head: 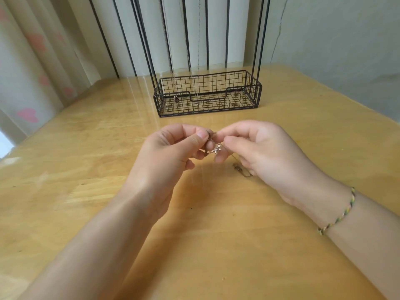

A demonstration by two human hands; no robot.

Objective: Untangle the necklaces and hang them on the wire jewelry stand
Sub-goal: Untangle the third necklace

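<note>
I am pinching a tangled necklace [216,148] in both grips, left hand [173,152] and right hand [259,152] closed on it, above the counter [86,169]; stand [207,92] at twelve o'clock.

left hand [171,148] + right hand [257,148]: pinching tangled necklace [216,148] | above table [86,169] | wire stand [207,94] behind

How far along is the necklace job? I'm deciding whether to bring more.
Done: at least two thin chains already hang on the wire stand. In hand: the left hand and right hand pinch a tangled necklace above the table. Left: untangling and hanging it.
</note>
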